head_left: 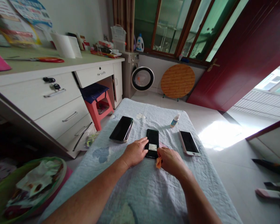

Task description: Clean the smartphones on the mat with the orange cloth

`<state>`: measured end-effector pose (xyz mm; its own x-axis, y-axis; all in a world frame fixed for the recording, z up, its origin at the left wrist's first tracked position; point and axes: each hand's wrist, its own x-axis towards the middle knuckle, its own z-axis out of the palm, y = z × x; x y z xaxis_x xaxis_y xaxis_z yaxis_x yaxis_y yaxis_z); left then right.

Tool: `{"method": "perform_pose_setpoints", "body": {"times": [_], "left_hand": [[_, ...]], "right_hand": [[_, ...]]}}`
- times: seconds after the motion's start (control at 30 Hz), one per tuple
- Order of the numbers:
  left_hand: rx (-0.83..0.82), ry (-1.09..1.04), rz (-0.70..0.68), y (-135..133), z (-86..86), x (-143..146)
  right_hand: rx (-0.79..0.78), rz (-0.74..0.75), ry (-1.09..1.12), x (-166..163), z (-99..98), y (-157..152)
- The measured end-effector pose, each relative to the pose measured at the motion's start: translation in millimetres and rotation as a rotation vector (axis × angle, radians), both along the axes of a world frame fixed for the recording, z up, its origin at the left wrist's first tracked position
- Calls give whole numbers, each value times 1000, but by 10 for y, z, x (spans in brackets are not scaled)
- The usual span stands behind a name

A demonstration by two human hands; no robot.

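Note:
A dark phone [152, 141] with a white sticker lies face down in the middle of a pale blue quilted cloth [140, 189]. My left hand [135, 151] rests against the phone's left edge, fingers stretched along it. My right hand [169, 160] sits at the phone's lower right corner, fingers closed on a small orange cloth [158, 162]. A stack of two dark phones [121, 128] lies to the left. A white-framed phone [189, 142] lies to the right. A small spray bottle [175, 121] lies on its side behind them.
White desk with drawers [60, 93] and a red stool [99, 105] stand at left. A green basin of rubbish [25, 186] sits at lower left. A washing machine [133, 74], a round wooden tabletop [177, 81] and a red door [242, 56] stand behind.

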<state>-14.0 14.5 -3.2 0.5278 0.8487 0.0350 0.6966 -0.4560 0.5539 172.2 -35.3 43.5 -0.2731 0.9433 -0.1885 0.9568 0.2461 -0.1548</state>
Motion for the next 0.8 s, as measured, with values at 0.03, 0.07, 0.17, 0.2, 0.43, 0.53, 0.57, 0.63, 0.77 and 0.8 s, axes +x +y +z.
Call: {"method": "perform_pose_setpoints", "body": {"times": [0.03,0.07,0.17,0.2,0.43,0.53,0.57,0.63,0.77,0.8], "left_hand": [[1,-1,0,0,-1,0],[1,-1,0,0,-1,0],[3,0,3,-4,9,-4],[2,2,3,-6,16,-6],[-10,-9,-18,-31,69,-28],[10,-51,-24,-37,43,-28],[15,-68,-15,-38,31,-25],[15,-95,5,-39,11,-19],[9,-120,10,-38,1,-17],[9,-122,5,-37,2,-20]], "right_hand": [[5,-12,4,31,-7,7],[15,-30,14,61,-16,16],[65,-82,104,120,-50,56],[85,-89,156,121,-61,71],[204,-33,548,-69,-101,148],[241,5,598,-162,-142,168],[264,16,594,-193,-160,174],[323,37,564,-256,-199,184],[376,126,465,-351,-260,193],[369,154,440,-361,-271,194]]}}
